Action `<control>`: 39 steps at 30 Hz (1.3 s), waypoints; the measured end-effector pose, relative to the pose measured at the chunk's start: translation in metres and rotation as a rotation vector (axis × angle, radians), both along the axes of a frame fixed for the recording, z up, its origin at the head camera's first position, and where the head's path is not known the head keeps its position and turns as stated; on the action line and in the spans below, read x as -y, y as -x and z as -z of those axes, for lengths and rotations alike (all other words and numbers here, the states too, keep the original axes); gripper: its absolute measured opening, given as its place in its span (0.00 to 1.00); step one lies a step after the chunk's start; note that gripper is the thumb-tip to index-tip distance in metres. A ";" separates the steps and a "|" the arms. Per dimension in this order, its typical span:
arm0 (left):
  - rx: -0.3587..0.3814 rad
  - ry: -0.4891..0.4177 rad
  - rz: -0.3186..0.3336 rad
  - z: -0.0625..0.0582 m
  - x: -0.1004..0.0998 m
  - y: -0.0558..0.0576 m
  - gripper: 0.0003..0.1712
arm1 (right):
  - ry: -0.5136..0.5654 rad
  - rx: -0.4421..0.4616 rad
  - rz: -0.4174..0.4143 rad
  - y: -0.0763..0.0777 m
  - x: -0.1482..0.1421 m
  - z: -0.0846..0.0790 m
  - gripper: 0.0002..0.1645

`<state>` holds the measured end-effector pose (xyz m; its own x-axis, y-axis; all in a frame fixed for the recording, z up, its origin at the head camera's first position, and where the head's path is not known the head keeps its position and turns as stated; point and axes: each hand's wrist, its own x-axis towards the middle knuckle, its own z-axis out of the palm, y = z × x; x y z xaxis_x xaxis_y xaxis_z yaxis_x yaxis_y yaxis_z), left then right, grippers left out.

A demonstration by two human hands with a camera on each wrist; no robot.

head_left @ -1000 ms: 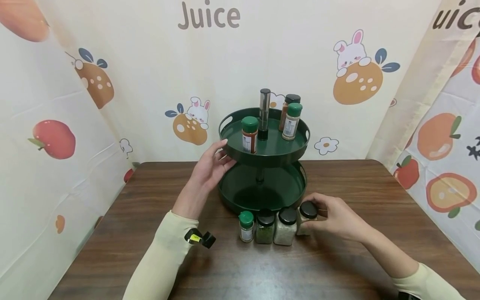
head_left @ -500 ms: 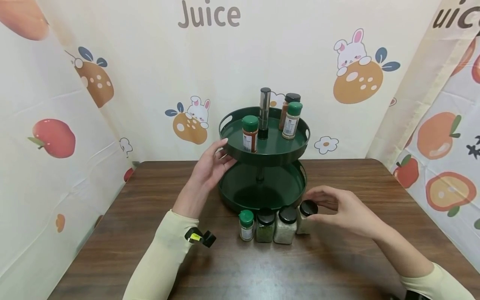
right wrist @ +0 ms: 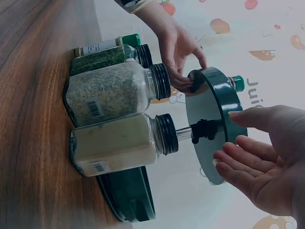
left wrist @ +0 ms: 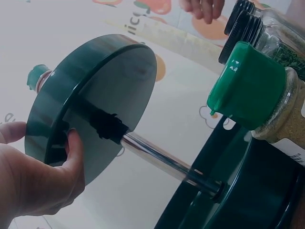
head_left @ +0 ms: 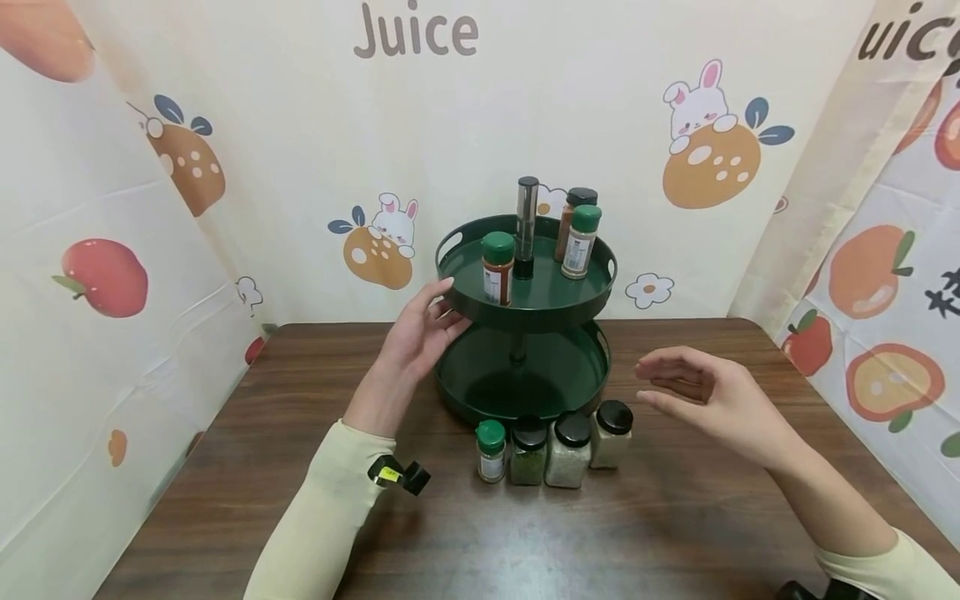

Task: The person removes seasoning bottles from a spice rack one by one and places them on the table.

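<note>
My left hand [head_left: 420, 340] grips the left rim of the upper tray [head_left: 525, 318] of a green two-tier turntable. In the left wrist view the thumb and fingers [left wrist: 74, 152] pinch the tray wall from both sides. Off to the right, my right hand [head_left: 711, 402] hovers over the table with fingers loosely curved and holds nothing. Nearest to it is a square jar of pale powder [head_left: 611, 443] with a black lid. Beside that jar stand a jar of pale flakes [head_left: 567, 462], a jar of green herbs [head_left: 528, 462] and a small green-capped spice bottle [head_left: 491, 462].
On the upper tray stand a green-capped red spice bottle [head_left: 497, 279], a green-capped bottle [head_left: 578, 250] and a black-capped brown bottle [head_left: 564, 229], around a central post [head_left: 527, 221]. The lower tray [head_left: 480, 379] sits behind the jar row on the wooden table [head_left: 300, 467].
My right hand has let go of the pale powder jar and moved up and right, away from it. The jar stays at the row's end. My left hand keeps its place on the tray.
</note>
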<state>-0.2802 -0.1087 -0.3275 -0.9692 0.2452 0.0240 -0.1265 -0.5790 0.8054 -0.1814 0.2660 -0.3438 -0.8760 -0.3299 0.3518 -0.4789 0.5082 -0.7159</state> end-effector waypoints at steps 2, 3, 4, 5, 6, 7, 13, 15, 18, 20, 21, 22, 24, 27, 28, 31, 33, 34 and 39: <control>0.001 0.001 -0.001 0.000 0.000 -0.001 0.39 | 0.015 -0.007 -0.003 -0.001 0.000 -0.001 0.21; 0.002 0.001 -0.001 -0.001 -0.001 -0.001 0.39 | 0.021 -0.006 -0.003 -0.002 0.000 -0.002 0.21; 0.003 0.001 -0.002 -0.001 -0.001 -0.001 0.38 | 0.024 -0.007 -0.004 -0.002 0.001 -0.002 0.21; 0.006 0.000 -0.004 -0.001 -0.002 -0.001 0.37 | 0.024 -0.008 -0.002 -0.003 0.001 -0.003 0.22; 0.008 -0.001 -0.006 -0.002 -0.002 -0.001 0.36 | 0.022 -0.007 0.002 -0.004 0.001 -0.004 0.22; 0.011 -0.002 -0.008 -0.002 -0.003 -0.001 0.35 | 0.021 -0.010 0.004 -0.004 0.001 -0.004 0.22; 0.010 0.000 -0.008 -0.002 -0.003 -0.001 0.37 | 0.010 -0.033 0.013 -0.003 0.006 -0.017 0.23; 0.007 0.002 -0.007 -0.002 -0.002 -0.001 0.39 | 0.007 -0.045 0.009 -0.002 0.009 -0.024 0.23; 0.008 0.001 -0.010 -0.002 -0.001 -0.001 0.40 | 0.006 -0.070 -0.005 0.001 0.014 -0.034 0.24; 0.011 0.001 -0.013 -0.002 -0.001 -0.001 0.40 | 0.008 -0.089 -0.016 0.003 0.019 -0.039 0.24; 0.013 0.002 -0.015 -0.002 -0.001 -0.001 0.40 | 0.003 -0.099 -0.018 0.005 0.022 -0.042 0.24; 0.014 0.000 -0.016 -0.001 -0.001 -0.001 0.40 | -0.001 -0.108 -0.021 0.007 0.025 -0.044 0.23; 0.014 0.002 -0.017 -0.001 -0.001 0.000 0.40 | -0.001 -0.116 -0.034 0.011 0.031 -0.050 0.23; 0.012 0.000 -0.019 0.000 -0.002 -0.001 0.41 | -0.004 -0.126 -0.057 0.018 0.041 -0.060 0.23; 0.012 -0.002 -0.018 0.000 -0.002 -0.001 0.41 | -0.003 -0.130 -0.069 0.020 0.045 -0.064 0.23; 0.012 -0.007 -0.015 0.000 -0.002 -0.002 0.40 | -0.012 -0.151 -0.093 0.026 0.055 -0.076 0.23; 0.011 -0.009 -0.013 0.000 -0.002 -0.003 0.39 | -0.024 -0.160 -0.097 0.030 0.061 -0.083 0.23; 0.011 -0.006 -0.013 0.000 -0.002 -0.003 0.39 | -0.028 -0.157 -0.099 0.032 0.064 -0.086 0.24; 0.004 0.000 -0.014 0.000 -0.002 -0.003 0.40 | -0.029 -0.133 -0.109 0.044 0.079 -0.097 0.26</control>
<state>-0.2773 -0.1063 -0.3271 -0.9727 0.2313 0.0206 -0.1212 -0.5811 0.8047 -0.2251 0.1875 -0.2466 -0.7806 -0.4324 0.4512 -0.6220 0.4673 -0.6283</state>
